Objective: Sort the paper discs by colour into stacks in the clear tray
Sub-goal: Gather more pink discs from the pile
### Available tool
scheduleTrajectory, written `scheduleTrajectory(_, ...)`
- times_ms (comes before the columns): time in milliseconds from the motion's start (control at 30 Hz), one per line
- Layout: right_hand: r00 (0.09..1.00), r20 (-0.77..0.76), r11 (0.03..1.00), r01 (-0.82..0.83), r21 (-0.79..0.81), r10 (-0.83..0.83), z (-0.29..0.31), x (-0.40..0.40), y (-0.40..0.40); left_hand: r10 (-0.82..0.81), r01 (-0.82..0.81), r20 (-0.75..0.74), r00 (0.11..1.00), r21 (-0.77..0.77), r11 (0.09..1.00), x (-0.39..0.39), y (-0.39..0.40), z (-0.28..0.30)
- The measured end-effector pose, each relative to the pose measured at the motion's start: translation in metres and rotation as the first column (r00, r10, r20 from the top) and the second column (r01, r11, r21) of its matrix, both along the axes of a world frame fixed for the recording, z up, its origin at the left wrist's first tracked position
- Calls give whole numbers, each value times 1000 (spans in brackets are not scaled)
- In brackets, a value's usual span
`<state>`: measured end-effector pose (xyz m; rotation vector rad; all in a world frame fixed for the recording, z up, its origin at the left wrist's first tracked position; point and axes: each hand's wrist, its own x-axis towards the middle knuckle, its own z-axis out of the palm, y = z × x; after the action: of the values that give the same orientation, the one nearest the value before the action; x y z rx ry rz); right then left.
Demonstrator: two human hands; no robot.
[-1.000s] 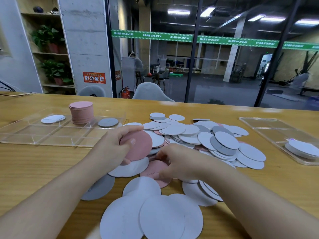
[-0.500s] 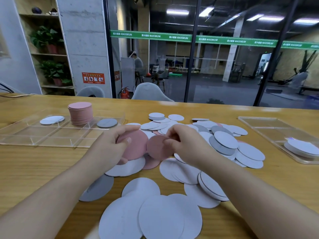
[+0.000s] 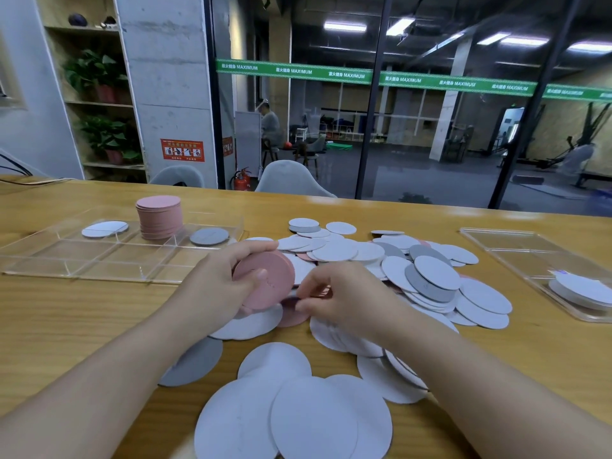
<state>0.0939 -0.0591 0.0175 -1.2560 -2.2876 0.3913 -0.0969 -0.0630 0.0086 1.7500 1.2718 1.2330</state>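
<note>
The left hand (image 3: 218, 286) gripped a small bundle of pink discs (image 3: 268, 279), thumb across the face and fingers curled over the top edge, holding it tilted just above the near side of the loose pile (image 3: 381, 260); the right hand (image 3: 344, 298) was touching the bundle's lower edge, its fingertips pinching at another pink disc (image 3: 293, 314) that lay flat on the tabletop (image 3: 66, 313), half under white ones; whether that disc was already lifted could not be told.

Outward from the hands, the pile of white, grey and a few pink discs spread over the middle of the tabletop towards its far edge, with several large white discs (image 3: 294, 415) overlapping at the near edge and one grey disc (image 3: 193, 362) beside the left forearm; the clear tray (image 3: 109, 260) sat towards the far-left corner, its back row of compartments holding a low white stack (image 3: 104, 228), a tall pink stack (image 3: 159, 217) and a single grey disc (image 3: 209, 235), its front row bare; a second clear tray (image 3: 516, 246) by the right edge held a white stack (image 3: 583, 289).

The step in hand looked to be gathering pink discs into the left-hand bundle; the sorting seemed far from finished, given the size of the pile. The next move would call for freeing the pinched disc from the white ones without dragging them, squaring it against the bundle, and later carrying the bundle to the tall pink stack without toppling it.
</note>
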Motion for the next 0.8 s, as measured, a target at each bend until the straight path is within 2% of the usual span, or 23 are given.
scheduleTrajectory(67,971,235,998,-54,26,46,-3,1,1,34,-34,44,998,-3,999,0,1,2)
scheduleTrajectory(167,939,339,993,-94,76,63,-5,-4,2,48,-45,119,992,-27,999,0,0,4)
scheduleTrajectory(400,811,585,903,-244,353,-9,-17,-14,5,107,-105,80,991,-28,994,-5,-1,6)
scheduleTrajectory(533,826,558,851,-235,469,-80,-14,-23,4,170,-169,54,984,-23,985,-7,2,5)
scheduleTrajectory(633,840,540,908,-190,375,-47,-13,-16,5,199,-198,45,979,-40,979,-6,1,5)
scheduleTrajectory(800,949,314,928,-108,356,-10,0,14,8,239,-237,41,970,-55,970,-6,1,4)
